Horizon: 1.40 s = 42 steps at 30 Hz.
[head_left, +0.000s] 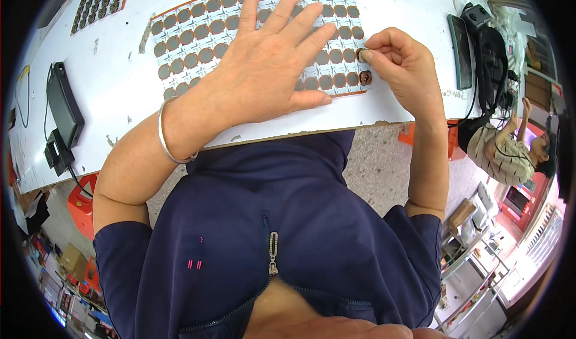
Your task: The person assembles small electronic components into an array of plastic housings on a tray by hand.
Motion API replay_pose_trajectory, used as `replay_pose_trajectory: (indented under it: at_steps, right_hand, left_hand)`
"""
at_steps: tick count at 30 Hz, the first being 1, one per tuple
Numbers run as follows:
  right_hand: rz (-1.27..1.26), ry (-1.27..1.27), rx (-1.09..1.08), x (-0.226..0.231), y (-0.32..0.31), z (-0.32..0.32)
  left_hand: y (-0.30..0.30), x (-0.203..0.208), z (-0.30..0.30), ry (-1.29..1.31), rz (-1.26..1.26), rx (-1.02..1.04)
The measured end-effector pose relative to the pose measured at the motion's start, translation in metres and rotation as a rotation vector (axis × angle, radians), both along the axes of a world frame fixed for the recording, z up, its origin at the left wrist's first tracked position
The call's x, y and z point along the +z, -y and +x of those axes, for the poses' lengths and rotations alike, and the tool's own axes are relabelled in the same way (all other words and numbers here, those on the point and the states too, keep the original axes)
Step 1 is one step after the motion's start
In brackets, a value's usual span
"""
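Pinching with thumb and forefinger, the person's right hand [405,70], between one and two o'clock, grips a small copper-coloured piece [360,56] at the sheet's right edge; its other fingers are curled. Just below lies a second copper-coloured round [365,78], showing a pale, broken centre. The left hand [261,60], at twelve o'clock, is open, palm down and fingers spread, on the white sheet [335,65]. That sheet carries five rows of grey discs rimmed in brown, with orange-brown strips along its far and near edges. The left hand and forearm hide many middle discs.

Farther out on the white table [408,9], a phone-like dark slab [461,51] and black strapped gear [489,54] sit near two o'clock. A smaller disc sheet [102,3] lies between ten and eleven, a black flat device [66,105] between nine and ten. Off the table, at three o'clock, is another person in striped clothing [495,156].
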State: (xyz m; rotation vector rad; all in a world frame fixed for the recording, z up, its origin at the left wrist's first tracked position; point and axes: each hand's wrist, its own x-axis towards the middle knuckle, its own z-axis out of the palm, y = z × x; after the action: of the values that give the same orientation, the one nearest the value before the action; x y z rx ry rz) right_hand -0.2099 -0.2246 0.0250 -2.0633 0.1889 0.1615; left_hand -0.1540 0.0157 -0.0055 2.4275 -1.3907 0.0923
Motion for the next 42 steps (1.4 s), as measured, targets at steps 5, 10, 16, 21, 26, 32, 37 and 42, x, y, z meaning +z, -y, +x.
replay_pose_trajectory:
  at_steps: [5,10,16,21,26,32,37,42]
  right_hand:
    - [-0.123,0.089,-0.021,-0.008,-0.003,-0.008]
    - [-0.297,0.239,-0.021,-0.015,-0.007,-0.013]
    - [-0.425,0.355,0.006,-0.014,-0.016,-0.009]
    - [-0.488,0.25,-0.069,-0.01,-0.003,-0.033]
    - [-0.355,0.219,-0.04,-0.027,-0.008,-0.026]
    - [-0.332,0.358,0.019,-0.045,0.013,-0.025]
    - [-0.377,0.273,-0.029,-0.029,-0.004,-0.024]
    - [-0.491,0.333,-0.002,-0.022,0.004,-0.03]
  left_hand:
    - [0.001,0.0,-0.001,-0.009,0.001,0.007]
    - [0.004,-0.003,0.004,-0.024,-0.021,0.008]
    - [-0.002,-0.007,0.002,-0.027,-0.028,0.078]
    - [0.016,-0.008,0.001,-0.077,-0.076,-0.041]
    - [0.008,-0.016,-0.004,-0.123,-0.029,0.002]
    - [0.011,-0.015,-0.002,-0.112,-0.039,-0.021]
    - [0.01,-0.015,-0.003,-0.088,-0.036,0.012]
    - [0.018,-0.017,0.002,-0.061,-0.062,-0.008]
